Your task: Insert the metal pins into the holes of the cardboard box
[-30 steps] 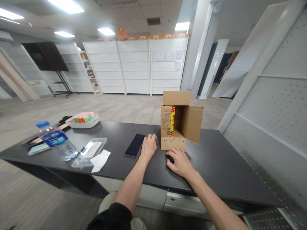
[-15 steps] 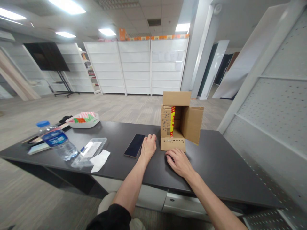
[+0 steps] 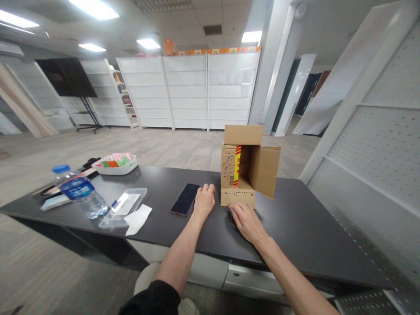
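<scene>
My left hand point(image 3: 204, 203) rests on the dark desk with its fingers curled in, right beside a black smartphone point(image 3: 185, 199). What it holds, if anything, is hidden. My right hand point(image 3: 246, 222) lies at the front flap of an open cardboard box point(image 3: 228, 168), with thumb and fingers drawn together. A small dark thing point(image 3: 232, 216) shows by the thumb, too small to name. Facing me, the box is open, with one flap up, one out to the right and one down with dark dots across it. Yellow and red tape runs down its left side.
To the left stand a water bottle point(image 3: 78, 191) with a blue cap, a clear plastic case point(image 3: 139, 197) and a white tissue point(image 3: 138, 221). Behind them is a white basket point(image 3: 122, 169) with colourful packets. A perforated panel point(image 3: 377, 144) rises beyond the desk's right side.
My right hand's fingers have drawn closer together, and the dark thing under them shows differently. My left hand stays by the phone. The view has shifted slightly.
</scene>
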### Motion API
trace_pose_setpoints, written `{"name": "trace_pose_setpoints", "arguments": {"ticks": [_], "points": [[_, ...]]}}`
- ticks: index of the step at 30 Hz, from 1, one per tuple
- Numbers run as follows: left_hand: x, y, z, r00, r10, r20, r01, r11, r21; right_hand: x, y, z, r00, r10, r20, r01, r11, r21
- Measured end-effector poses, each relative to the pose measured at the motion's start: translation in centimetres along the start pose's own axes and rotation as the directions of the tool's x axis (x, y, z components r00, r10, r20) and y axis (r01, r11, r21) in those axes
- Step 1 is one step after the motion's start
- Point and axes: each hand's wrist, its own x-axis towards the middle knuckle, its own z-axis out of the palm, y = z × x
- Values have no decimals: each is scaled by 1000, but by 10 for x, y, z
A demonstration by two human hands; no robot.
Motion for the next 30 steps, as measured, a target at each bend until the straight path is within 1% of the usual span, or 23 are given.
{"name": "trace_pose_setpoints", "arguments": {"ticks": [3,7,12,20,30], "points": [[0,1,-1,1000,0,0,0,1000,6,-1,3,2,999,4,-32,-4,1000,-2],[0,0,0,1000,-3,-5,3,1000,16,-1,4,4,993,41,-110,-43,999,-17],[0,-1,3,1000,-1,-14,1,1000,4,-3,8,8,970,117,-212,-108,993,55],[0,-1,2,1000,-4,-12,4,1000,9,-4,12,14,952,169,-254,-127,976,175],[1,-1,1,1000,-10,-1,10,1000,-12,-2,11,8,932,230,-282,-172,961,217]]}}
